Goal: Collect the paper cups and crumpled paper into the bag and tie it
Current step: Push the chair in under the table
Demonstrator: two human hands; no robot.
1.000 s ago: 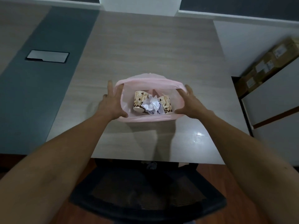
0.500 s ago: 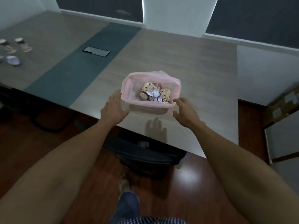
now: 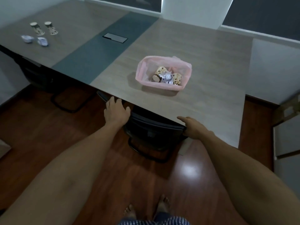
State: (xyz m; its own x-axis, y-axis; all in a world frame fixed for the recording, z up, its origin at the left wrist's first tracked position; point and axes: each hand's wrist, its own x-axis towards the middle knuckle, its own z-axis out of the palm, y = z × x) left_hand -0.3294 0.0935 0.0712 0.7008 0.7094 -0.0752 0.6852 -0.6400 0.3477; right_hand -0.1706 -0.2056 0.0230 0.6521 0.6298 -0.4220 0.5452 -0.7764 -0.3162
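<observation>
A pink plastic bag (image 3: 181, 62) stands with its mouth wide on the table (image 3: 203, 101). Inside it lie two spotted paper cups (image 3: 159, 73) and crumpled white paper (image 3: 166, 77). My left hand (image 3: 116, 111) hovers at the table's near edge, fingers spread, holding nothing. My right hand (image 3: 193, 127) rests at the near edge further right, fingers loose, also with nothing in it. Both hands are well short of the bag. Far left on the table stand two more paper cups (image 3: 37, 28) upside down, with two crumpled paper balls (image 3: 42, 41) in front of them.
A black chair (image 3: 151, 132) is tucked under the table between my hands. A dark strip with a cable hatch (image 3: 115, 38) runs across the table. Wooden floor and my bare feet (image 3: 146, 208) are below. A white cabinet (image 3: 287, 140) stands at the right.
Both hands let go of the bag and drew back to the table's near edge. I have stepped back, and the far-left cups and paper balls have come fully into view.
</observation>
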